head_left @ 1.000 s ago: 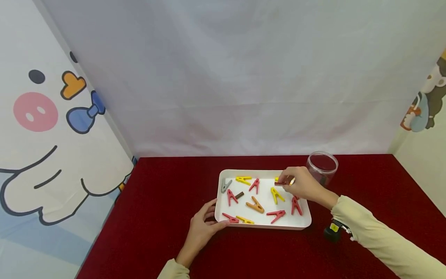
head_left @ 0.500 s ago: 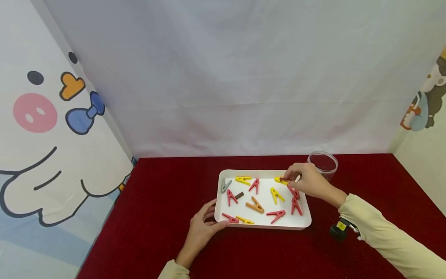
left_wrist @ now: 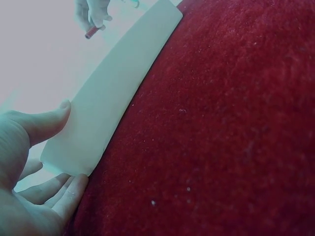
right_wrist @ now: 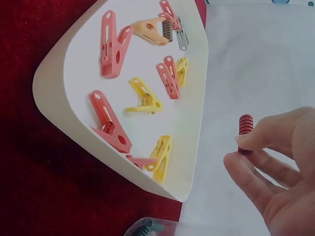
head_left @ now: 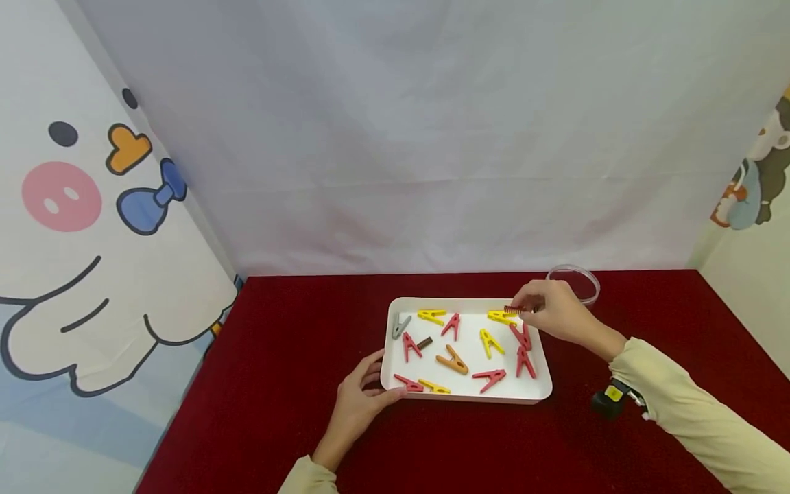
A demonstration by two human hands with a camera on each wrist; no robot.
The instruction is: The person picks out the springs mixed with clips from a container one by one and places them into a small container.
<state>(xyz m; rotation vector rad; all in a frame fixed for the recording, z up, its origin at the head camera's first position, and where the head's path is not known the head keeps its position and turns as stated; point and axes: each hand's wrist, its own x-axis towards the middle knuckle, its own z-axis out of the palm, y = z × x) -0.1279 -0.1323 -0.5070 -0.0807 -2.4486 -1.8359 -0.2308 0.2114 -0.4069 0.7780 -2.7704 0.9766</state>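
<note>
Fingers [right_wrist: 256, 140] of right hand [head_left: 552, 315] pinch small red spring [right_wrist: 245, 128] by one end, above far right corner of white tray [head_left: 459, 396]. Left hand [head_left: 358, 405] grips tray's near left corner. Risk: shallow pinch, spring may flick out among clothespins [head_left: 452, 360] or miss clear jar [head_left: 579, 283] just right of tray.

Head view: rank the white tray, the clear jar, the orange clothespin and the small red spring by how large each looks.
1. white tray, plainly the largest.
2. clear jar, partly hidden behind the right hand.
3. orange clothespin.
4. small red spring, pinched in that hand's fingers, smallest.
</note>
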